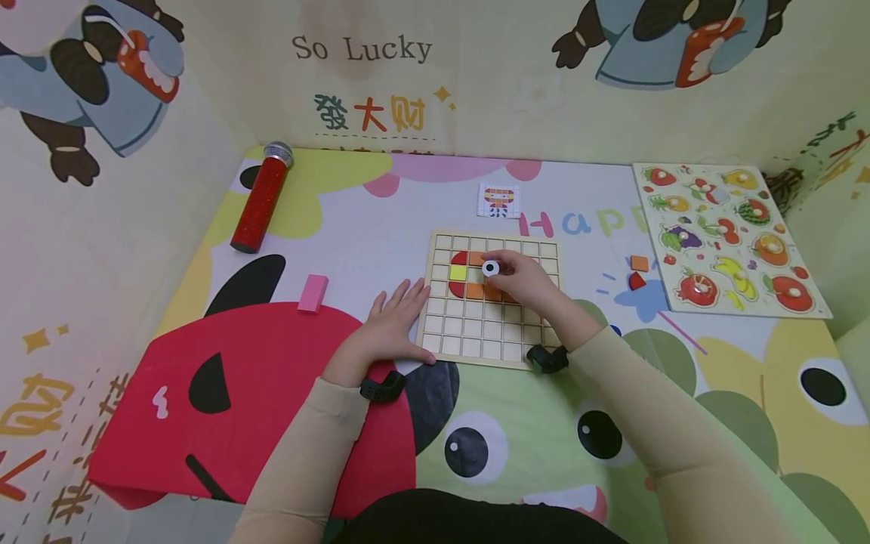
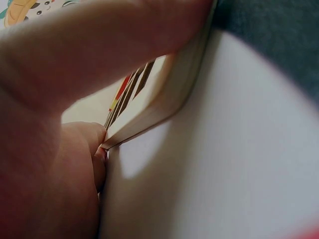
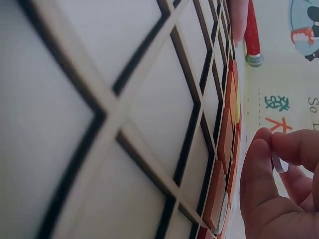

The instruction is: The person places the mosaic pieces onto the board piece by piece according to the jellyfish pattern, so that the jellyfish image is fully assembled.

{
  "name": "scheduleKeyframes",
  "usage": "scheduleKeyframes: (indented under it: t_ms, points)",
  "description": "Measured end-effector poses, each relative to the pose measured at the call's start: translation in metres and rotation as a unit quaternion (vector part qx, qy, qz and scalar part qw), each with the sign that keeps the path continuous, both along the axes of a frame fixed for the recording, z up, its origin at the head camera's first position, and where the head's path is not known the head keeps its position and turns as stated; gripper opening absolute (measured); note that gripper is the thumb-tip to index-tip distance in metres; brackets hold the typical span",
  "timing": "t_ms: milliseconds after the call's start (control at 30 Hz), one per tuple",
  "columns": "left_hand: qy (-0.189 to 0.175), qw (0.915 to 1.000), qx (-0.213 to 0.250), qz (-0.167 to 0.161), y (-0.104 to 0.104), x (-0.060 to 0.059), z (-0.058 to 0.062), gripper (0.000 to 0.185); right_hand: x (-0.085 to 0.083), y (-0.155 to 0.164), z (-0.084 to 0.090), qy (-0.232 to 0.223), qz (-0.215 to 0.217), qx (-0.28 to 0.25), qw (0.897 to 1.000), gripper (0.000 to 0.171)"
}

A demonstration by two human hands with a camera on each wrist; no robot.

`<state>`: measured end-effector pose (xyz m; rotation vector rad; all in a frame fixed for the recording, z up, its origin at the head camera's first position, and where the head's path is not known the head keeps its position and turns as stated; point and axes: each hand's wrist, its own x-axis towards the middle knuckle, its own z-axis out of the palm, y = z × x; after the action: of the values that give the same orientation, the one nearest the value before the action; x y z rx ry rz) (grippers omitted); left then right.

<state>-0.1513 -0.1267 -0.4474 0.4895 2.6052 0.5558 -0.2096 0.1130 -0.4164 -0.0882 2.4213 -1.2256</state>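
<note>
White round eye tile (image 1: 491,267), pinched by the right hand (image 1: 523,281) just above the upper rows of the wooden grid board (image 1: 476,336), which lies near the middle of the table (image 1: 381,219). The left hand (image 1: 394,321) lies flat with straight fingers against the board's left edge. Placement is best made by lowering the tile level into one cell, beside the red, yellow and orange tiles (image 1: 459,273) already seated, while the left hand keeps the board from sliding. A pattern card (image 1: 499,201) lies toward the far edge; an orange square (image 1: 639,263), a red piece (image 1: 636,281) and a fruit puzzle (image 1: 730,238) lie toward the right edge; a pink block (image 1: 313,293) and red tube (image 1: 261,198) lie left. Nothing obstructs the board.
</note>
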Motion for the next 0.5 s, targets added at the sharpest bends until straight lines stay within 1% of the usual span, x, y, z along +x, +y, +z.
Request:
scheduleKeyframes:
  t_ms: [167,500]
  points:
    - [0.001,1.0000,-0.002,-0.001,0.0001,-0.0001,-0.0005,0.118,-0.0026,-0.0025,-0.0010,-0.017,-0.010,-0.003,1.000,0.040]
    - [0.000,1.0000,-0.002,0.000,0.0005,0.0001,0.0004,0.118,-0.0069,-0.0061,0.0004,-0.049,-0.008,-0.006,0.999,0.036]
